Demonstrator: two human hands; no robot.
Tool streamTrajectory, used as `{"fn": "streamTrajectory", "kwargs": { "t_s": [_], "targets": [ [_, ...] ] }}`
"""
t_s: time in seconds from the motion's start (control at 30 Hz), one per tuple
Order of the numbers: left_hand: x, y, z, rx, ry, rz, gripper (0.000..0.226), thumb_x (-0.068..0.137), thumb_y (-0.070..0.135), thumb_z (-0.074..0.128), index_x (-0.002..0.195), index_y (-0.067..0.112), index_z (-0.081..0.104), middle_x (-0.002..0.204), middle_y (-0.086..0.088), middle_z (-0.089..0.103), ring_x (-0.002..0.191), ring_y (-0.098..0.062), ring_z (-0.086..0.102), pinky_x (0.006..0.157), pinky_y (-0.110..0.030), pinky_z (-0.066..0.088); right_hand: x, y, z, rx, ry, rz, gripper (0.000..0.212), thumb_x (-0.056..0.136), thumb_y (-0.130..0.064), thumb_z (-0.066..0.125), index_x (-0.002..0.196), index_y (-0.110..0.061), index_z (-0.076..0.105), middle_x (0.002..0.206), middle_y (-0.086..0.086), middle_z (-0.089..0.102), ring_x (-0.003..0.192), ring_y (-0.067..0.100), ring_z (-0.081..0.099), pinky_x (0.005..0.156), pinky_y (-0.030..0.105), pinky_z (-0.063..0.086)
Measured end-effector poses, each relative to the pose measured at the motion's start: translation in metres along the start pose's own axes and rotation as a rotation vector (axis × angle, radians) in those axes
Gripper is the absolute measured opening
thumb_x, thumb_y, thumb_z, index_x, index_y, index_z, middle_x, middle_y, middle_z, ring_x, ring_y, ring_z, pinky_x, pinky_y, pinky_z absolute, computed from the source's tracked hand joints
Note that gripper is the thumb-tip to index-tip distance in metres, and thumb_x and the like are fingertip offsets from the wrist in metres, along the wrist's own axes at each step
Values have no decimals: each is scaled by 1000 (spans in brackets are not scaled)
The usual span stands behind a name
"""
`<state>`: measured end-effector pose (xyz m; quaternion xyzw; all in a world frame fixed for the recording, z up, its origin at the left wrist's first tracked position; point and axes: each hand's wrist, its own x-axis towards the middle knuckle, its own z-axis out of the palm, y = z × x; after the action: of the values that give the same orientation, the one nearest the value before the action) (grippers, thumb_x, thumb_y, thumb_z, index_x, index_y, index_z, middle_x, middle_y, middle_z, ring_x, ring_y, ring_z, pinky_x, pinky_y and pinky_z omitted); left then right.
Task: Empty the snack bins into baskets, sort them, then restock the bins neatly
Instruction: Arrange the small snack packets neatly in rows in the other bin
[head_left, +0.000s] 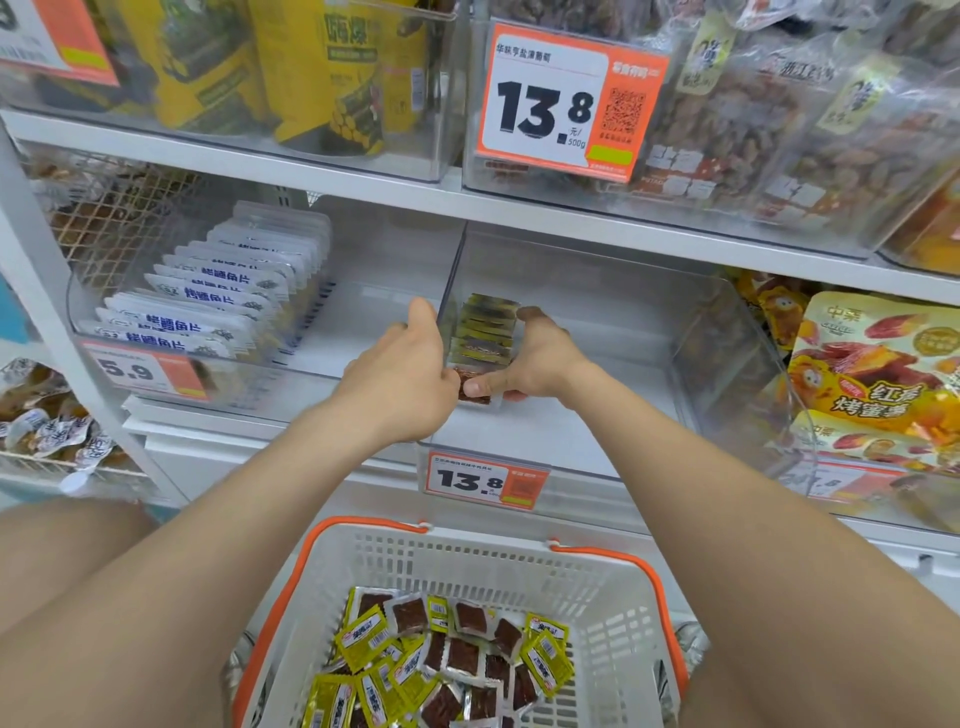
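Observation:
A short row of yellow-and-brown snack packets (485, 332) stands on edge in a clear plastic bin (727, 343) on the middle shelf, against its left wall. My right hand (535, 358) curls round the row's right side, thumb on the front packet. My left hand (410, 364) rests at the bin's left wall beside the row; whether it grips the packets is hidden. Below, a white basket with orange handles (597, 577) holds several loose packets (447, 660) of the same kind.
Left of the bin, another clear bin holds a neat row of white fish-slice packets (208, 296). Orange price tags (485, 480) hang on the shelf fronts. Orange sweet-potato bags (878, 374) fill the bin at right. Bagged snacks line the upper shelf.

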<state>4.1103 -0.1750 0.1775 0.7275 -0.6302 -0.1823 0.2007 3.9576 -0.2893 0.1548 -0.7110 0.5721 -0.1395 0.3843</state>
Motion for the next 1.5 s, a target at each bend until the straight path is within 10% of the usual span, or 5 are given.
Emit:
{"fn": "streamTrajectory", "kwargs": {
  "t_s": [0.3, 0.8, 1.2, 1.5],
  "targets": [
    [-2, 0, -1, 10, -2, 18, 18, 98, 18, 49, 107, 14, 34, 94, -9, 53, 89, -33, 57, 81, -54, 52, -7, -5, -2, 75, -60, 92, 57, 74, -15, 95, 80, -29, 40, 92, -6, 57, 104, 25, 68, 91, 43, 62],
    [-5, 1, -1, 34, 0, 26, 20, 99, 18, 49, 112, 13, 35, 95, -10, 52, 89, -34, 56, 77, -50, 51, -7, -7, 0, 95, -3, 138, 56, 65, -10, 99, 86, -17, 48, 103, 4, 57, 95, 28, 71, 74, 37, 65],
    [-4, -1, 1, 32, 20, 40, 19, 99, 18, 49, 109, 14, 34, 92, -7, 50, 89, -35, 55, 73, -46, 46, 6, 10, 8, 85, -78, 58, 60, 81, -12, 89, 123, -17, 46, 112, -2, 59, 118, 24, 59, 97, 33, 49],
    [-2, -1, 4, 40, 36, 53, 18, 98, 14, 48, 104, 15, 31, 89, -6, 45, 84, -35, 55, 68, -43, 43, 32, 29, 1, 118, -319, -63, 141, 82, -18, 89, 159, -32, -28, 162, -7, 35, 141, 14, 46, 112, 36, 49]
  ]
}}
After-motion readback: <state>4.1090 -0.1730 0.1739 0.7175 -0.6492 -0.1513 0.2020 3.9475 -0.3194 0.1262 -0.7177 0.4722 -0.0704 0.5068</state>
